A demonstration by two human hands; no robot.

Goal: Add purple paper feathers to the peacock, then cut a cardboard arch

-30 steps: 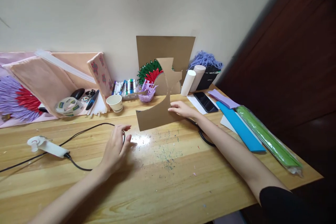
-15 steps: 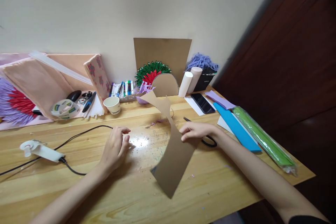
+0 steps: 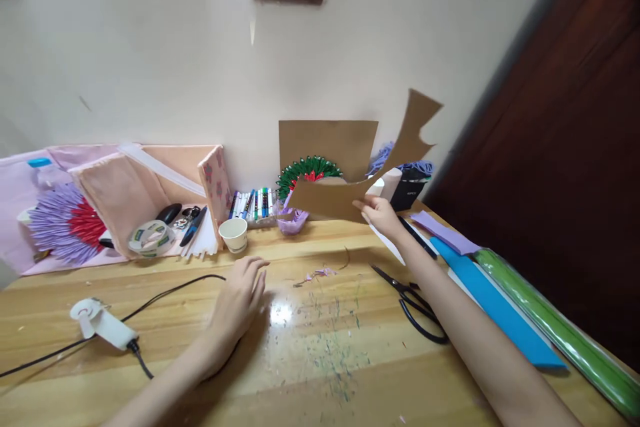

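My right hand (image 3: 381,215) pinches the lower edge of a brown cardboard scrap (image 3: 333,199) with a curved cut-out, holding it up above the back of the table. The scrap partly covers a green and red fan-shaped ornament (image 3: 307,167) and the white rolls behind it. My left hand (image 3: 243,293) rests at the table's left middle, fingers loosely bent and apart, with nothing in it. Black-handled scissors (image 3: 413,303) lie on the wood beside my right forearm, blades pointing away to the left.
A hot glue gun (image 3: 107,325) with a black cord lies at left. Along the back stand a paper cup (image 3: 233,235), markers (image 3: 253,205), a pink fabric-covered box (image 3: 120,197) and a cardboard sheet (image 3: 327,137). Blue paper (image 3: 505,310) and a green packet (image 3: 550,327) lie right; small scraps dot the table.
My right hand has lifted the cardboard scrap up and away toward the back, swinging it round. The scissors are now more exposed. My left hand stays near the same spot; the view has tilted up.
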